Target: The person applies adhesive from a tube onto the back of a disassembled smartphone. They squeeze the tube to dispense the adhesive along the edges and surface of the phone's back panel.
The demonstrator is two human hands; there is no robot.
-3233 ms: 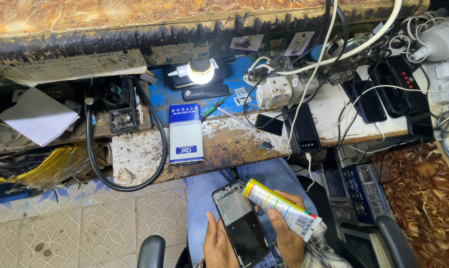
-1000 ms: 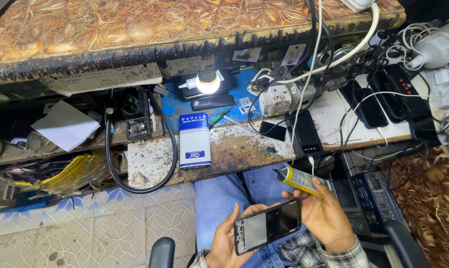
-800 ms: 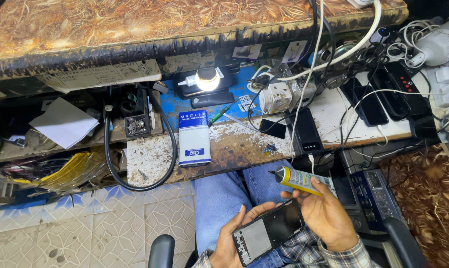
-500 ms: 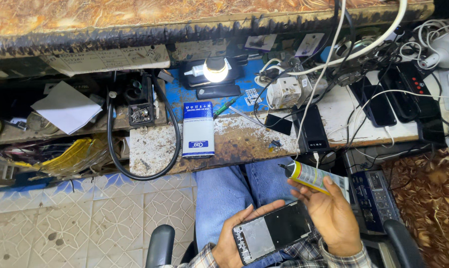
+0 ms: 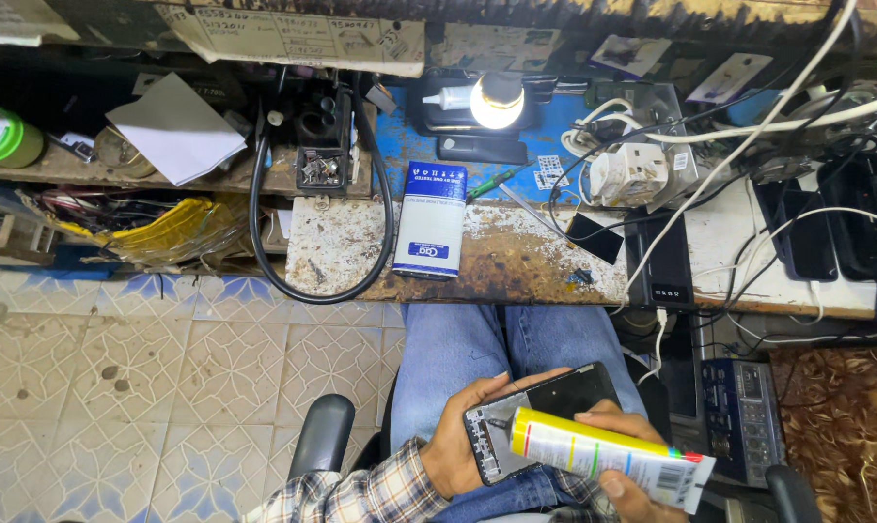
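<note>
Left hand: your left hand (image 5: 458,450) is clamped on the phone (image 5: 540,418), over your lap.
Right hand: your right hand (image 5: 627,465) grips the yellow tube (image 5: 608,457), its nozzle touching the phone's left end.
Counter: the blue-and-white box (image 5: 430,220) lies well apart.

Place type: a small electronics repair workshop, apparently for mobile phones.
Work surface: a worn, rust-stained wooden bench top (image 5: 497,261) with a blue painted back panel (image 5: 555,145) served as the workstation.
Lighting: a bare glowing lamp bulb (image 5: 497,102) was mounted low over the bench.
Wiring: a white multi-socket plug adapter (image 5: 630,172), white cables (image 5: 749,136) and a looped black hose (image 5: 264,242) crowded the surface.
Equipment: black flat devices (image 5: 659,260) lay plugged in along the right side.
Supplies: a blue-and-white rectangular box (image 5: 431,221) stood on the bench.
Seating: a black-armed chair (image 5: 320,436) stood on patterned floor tiles (image 5: 148,387).
</note>
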